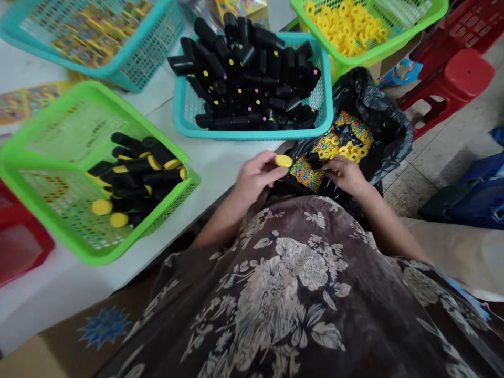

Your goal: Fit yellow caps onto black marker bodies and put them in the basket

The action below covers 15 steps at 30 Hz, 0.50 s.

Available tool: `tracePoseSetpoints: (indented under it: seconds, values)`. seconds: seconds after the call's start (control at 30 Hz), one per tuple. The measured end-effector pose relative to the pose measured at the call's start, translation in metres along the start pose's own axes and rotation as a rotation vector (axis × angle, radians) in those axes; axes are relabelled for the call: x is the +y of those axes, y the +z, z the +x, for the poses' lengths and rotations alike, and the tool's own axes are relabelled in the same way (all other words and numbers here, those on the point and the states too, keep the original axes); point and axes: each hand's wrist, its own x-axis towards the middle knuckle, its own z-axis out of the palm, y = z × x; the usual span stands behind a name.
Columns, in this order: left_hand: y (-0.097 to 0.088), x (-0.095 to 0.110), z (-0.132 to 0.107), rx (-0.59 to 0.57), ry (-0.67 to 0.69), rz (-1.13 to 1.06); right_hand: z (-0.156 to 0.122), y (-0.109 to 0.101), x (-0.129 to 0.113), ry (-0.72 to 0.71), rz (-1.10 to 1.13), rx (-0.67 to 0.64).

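My left hand is closed on a round yellow cap, held between thumb and fingers at the near edge of the table. Whether a black tube is joined under the cap is hidden. My right hand reaches into a black plastic bag, its fingers drawn together beside dark pieces; what they grip cannot be made out. In the bag lie many small coloured beads and yellow ring pieces.
A teal basket holds black tubes; a green basket on the left holds black tubes with yellow caps. Behind are a green basket of yellow rings and another teal basket of packets. A red stool stands right.
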Motion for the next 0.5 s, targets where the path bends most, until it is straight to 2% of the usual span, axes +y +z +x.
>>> tracePoseSetpoints:
  seconds: [0.07, 0.1, 0.17, 0.23, 0.27, 0.3, 0.4, 0.47, 0.5]
  values:
    - [-0.033, 0.016, -0.013, 0.284, 0.198, 0.168, 0.001, -0.003, 0.004, 0.007, -0.284, -0.227]
    - [-0.051, 0.023, -0.019, 0.464, 0.289, 0.235, 0.001, -0.003, 0.003, 0.006, -0.400, -0.317]
    - [-0.085, 0.036, -0.031, 0.842, 0.389, 0.402, 0.002, -0.001, -0.005, -0.007, -0.569, -0.422]
    - [-0.110, 0.050, -0.044, 1.139, 0.358, 0.646, 0.005, 0.004, -0.014, -0.031, -0.677, -0.469]
    - [-0.119, 0.056, -0.050, 1.222, 0.270, 0.780, 0.007, 0.006, -0.019, -0.047, -0.713, -0.488]
    - [-0.125, 0.063, -0.055, 1.263, 0.147, 0.901, 0.010, 0.009, -0.023, -0.063, -0.737, -0.507]
    - [-0.131, 0.075, -0.067, 1.244, -0.266, 1.113, 0.022, 0.016, -0.028, -0.068, -0.780, -0.541]
    - [-0.132, 0.076, -0.070, 1.218, -0.404, 1.168, 0.032, 0.021, -0.029, -0.030, -0.810, -0.558]
    - [-0.133, 0.074, -0.070, 1.211, -0.400, 1.177, 0.038, 0.024, -0.030, -0.011, -0.822, -0.571]
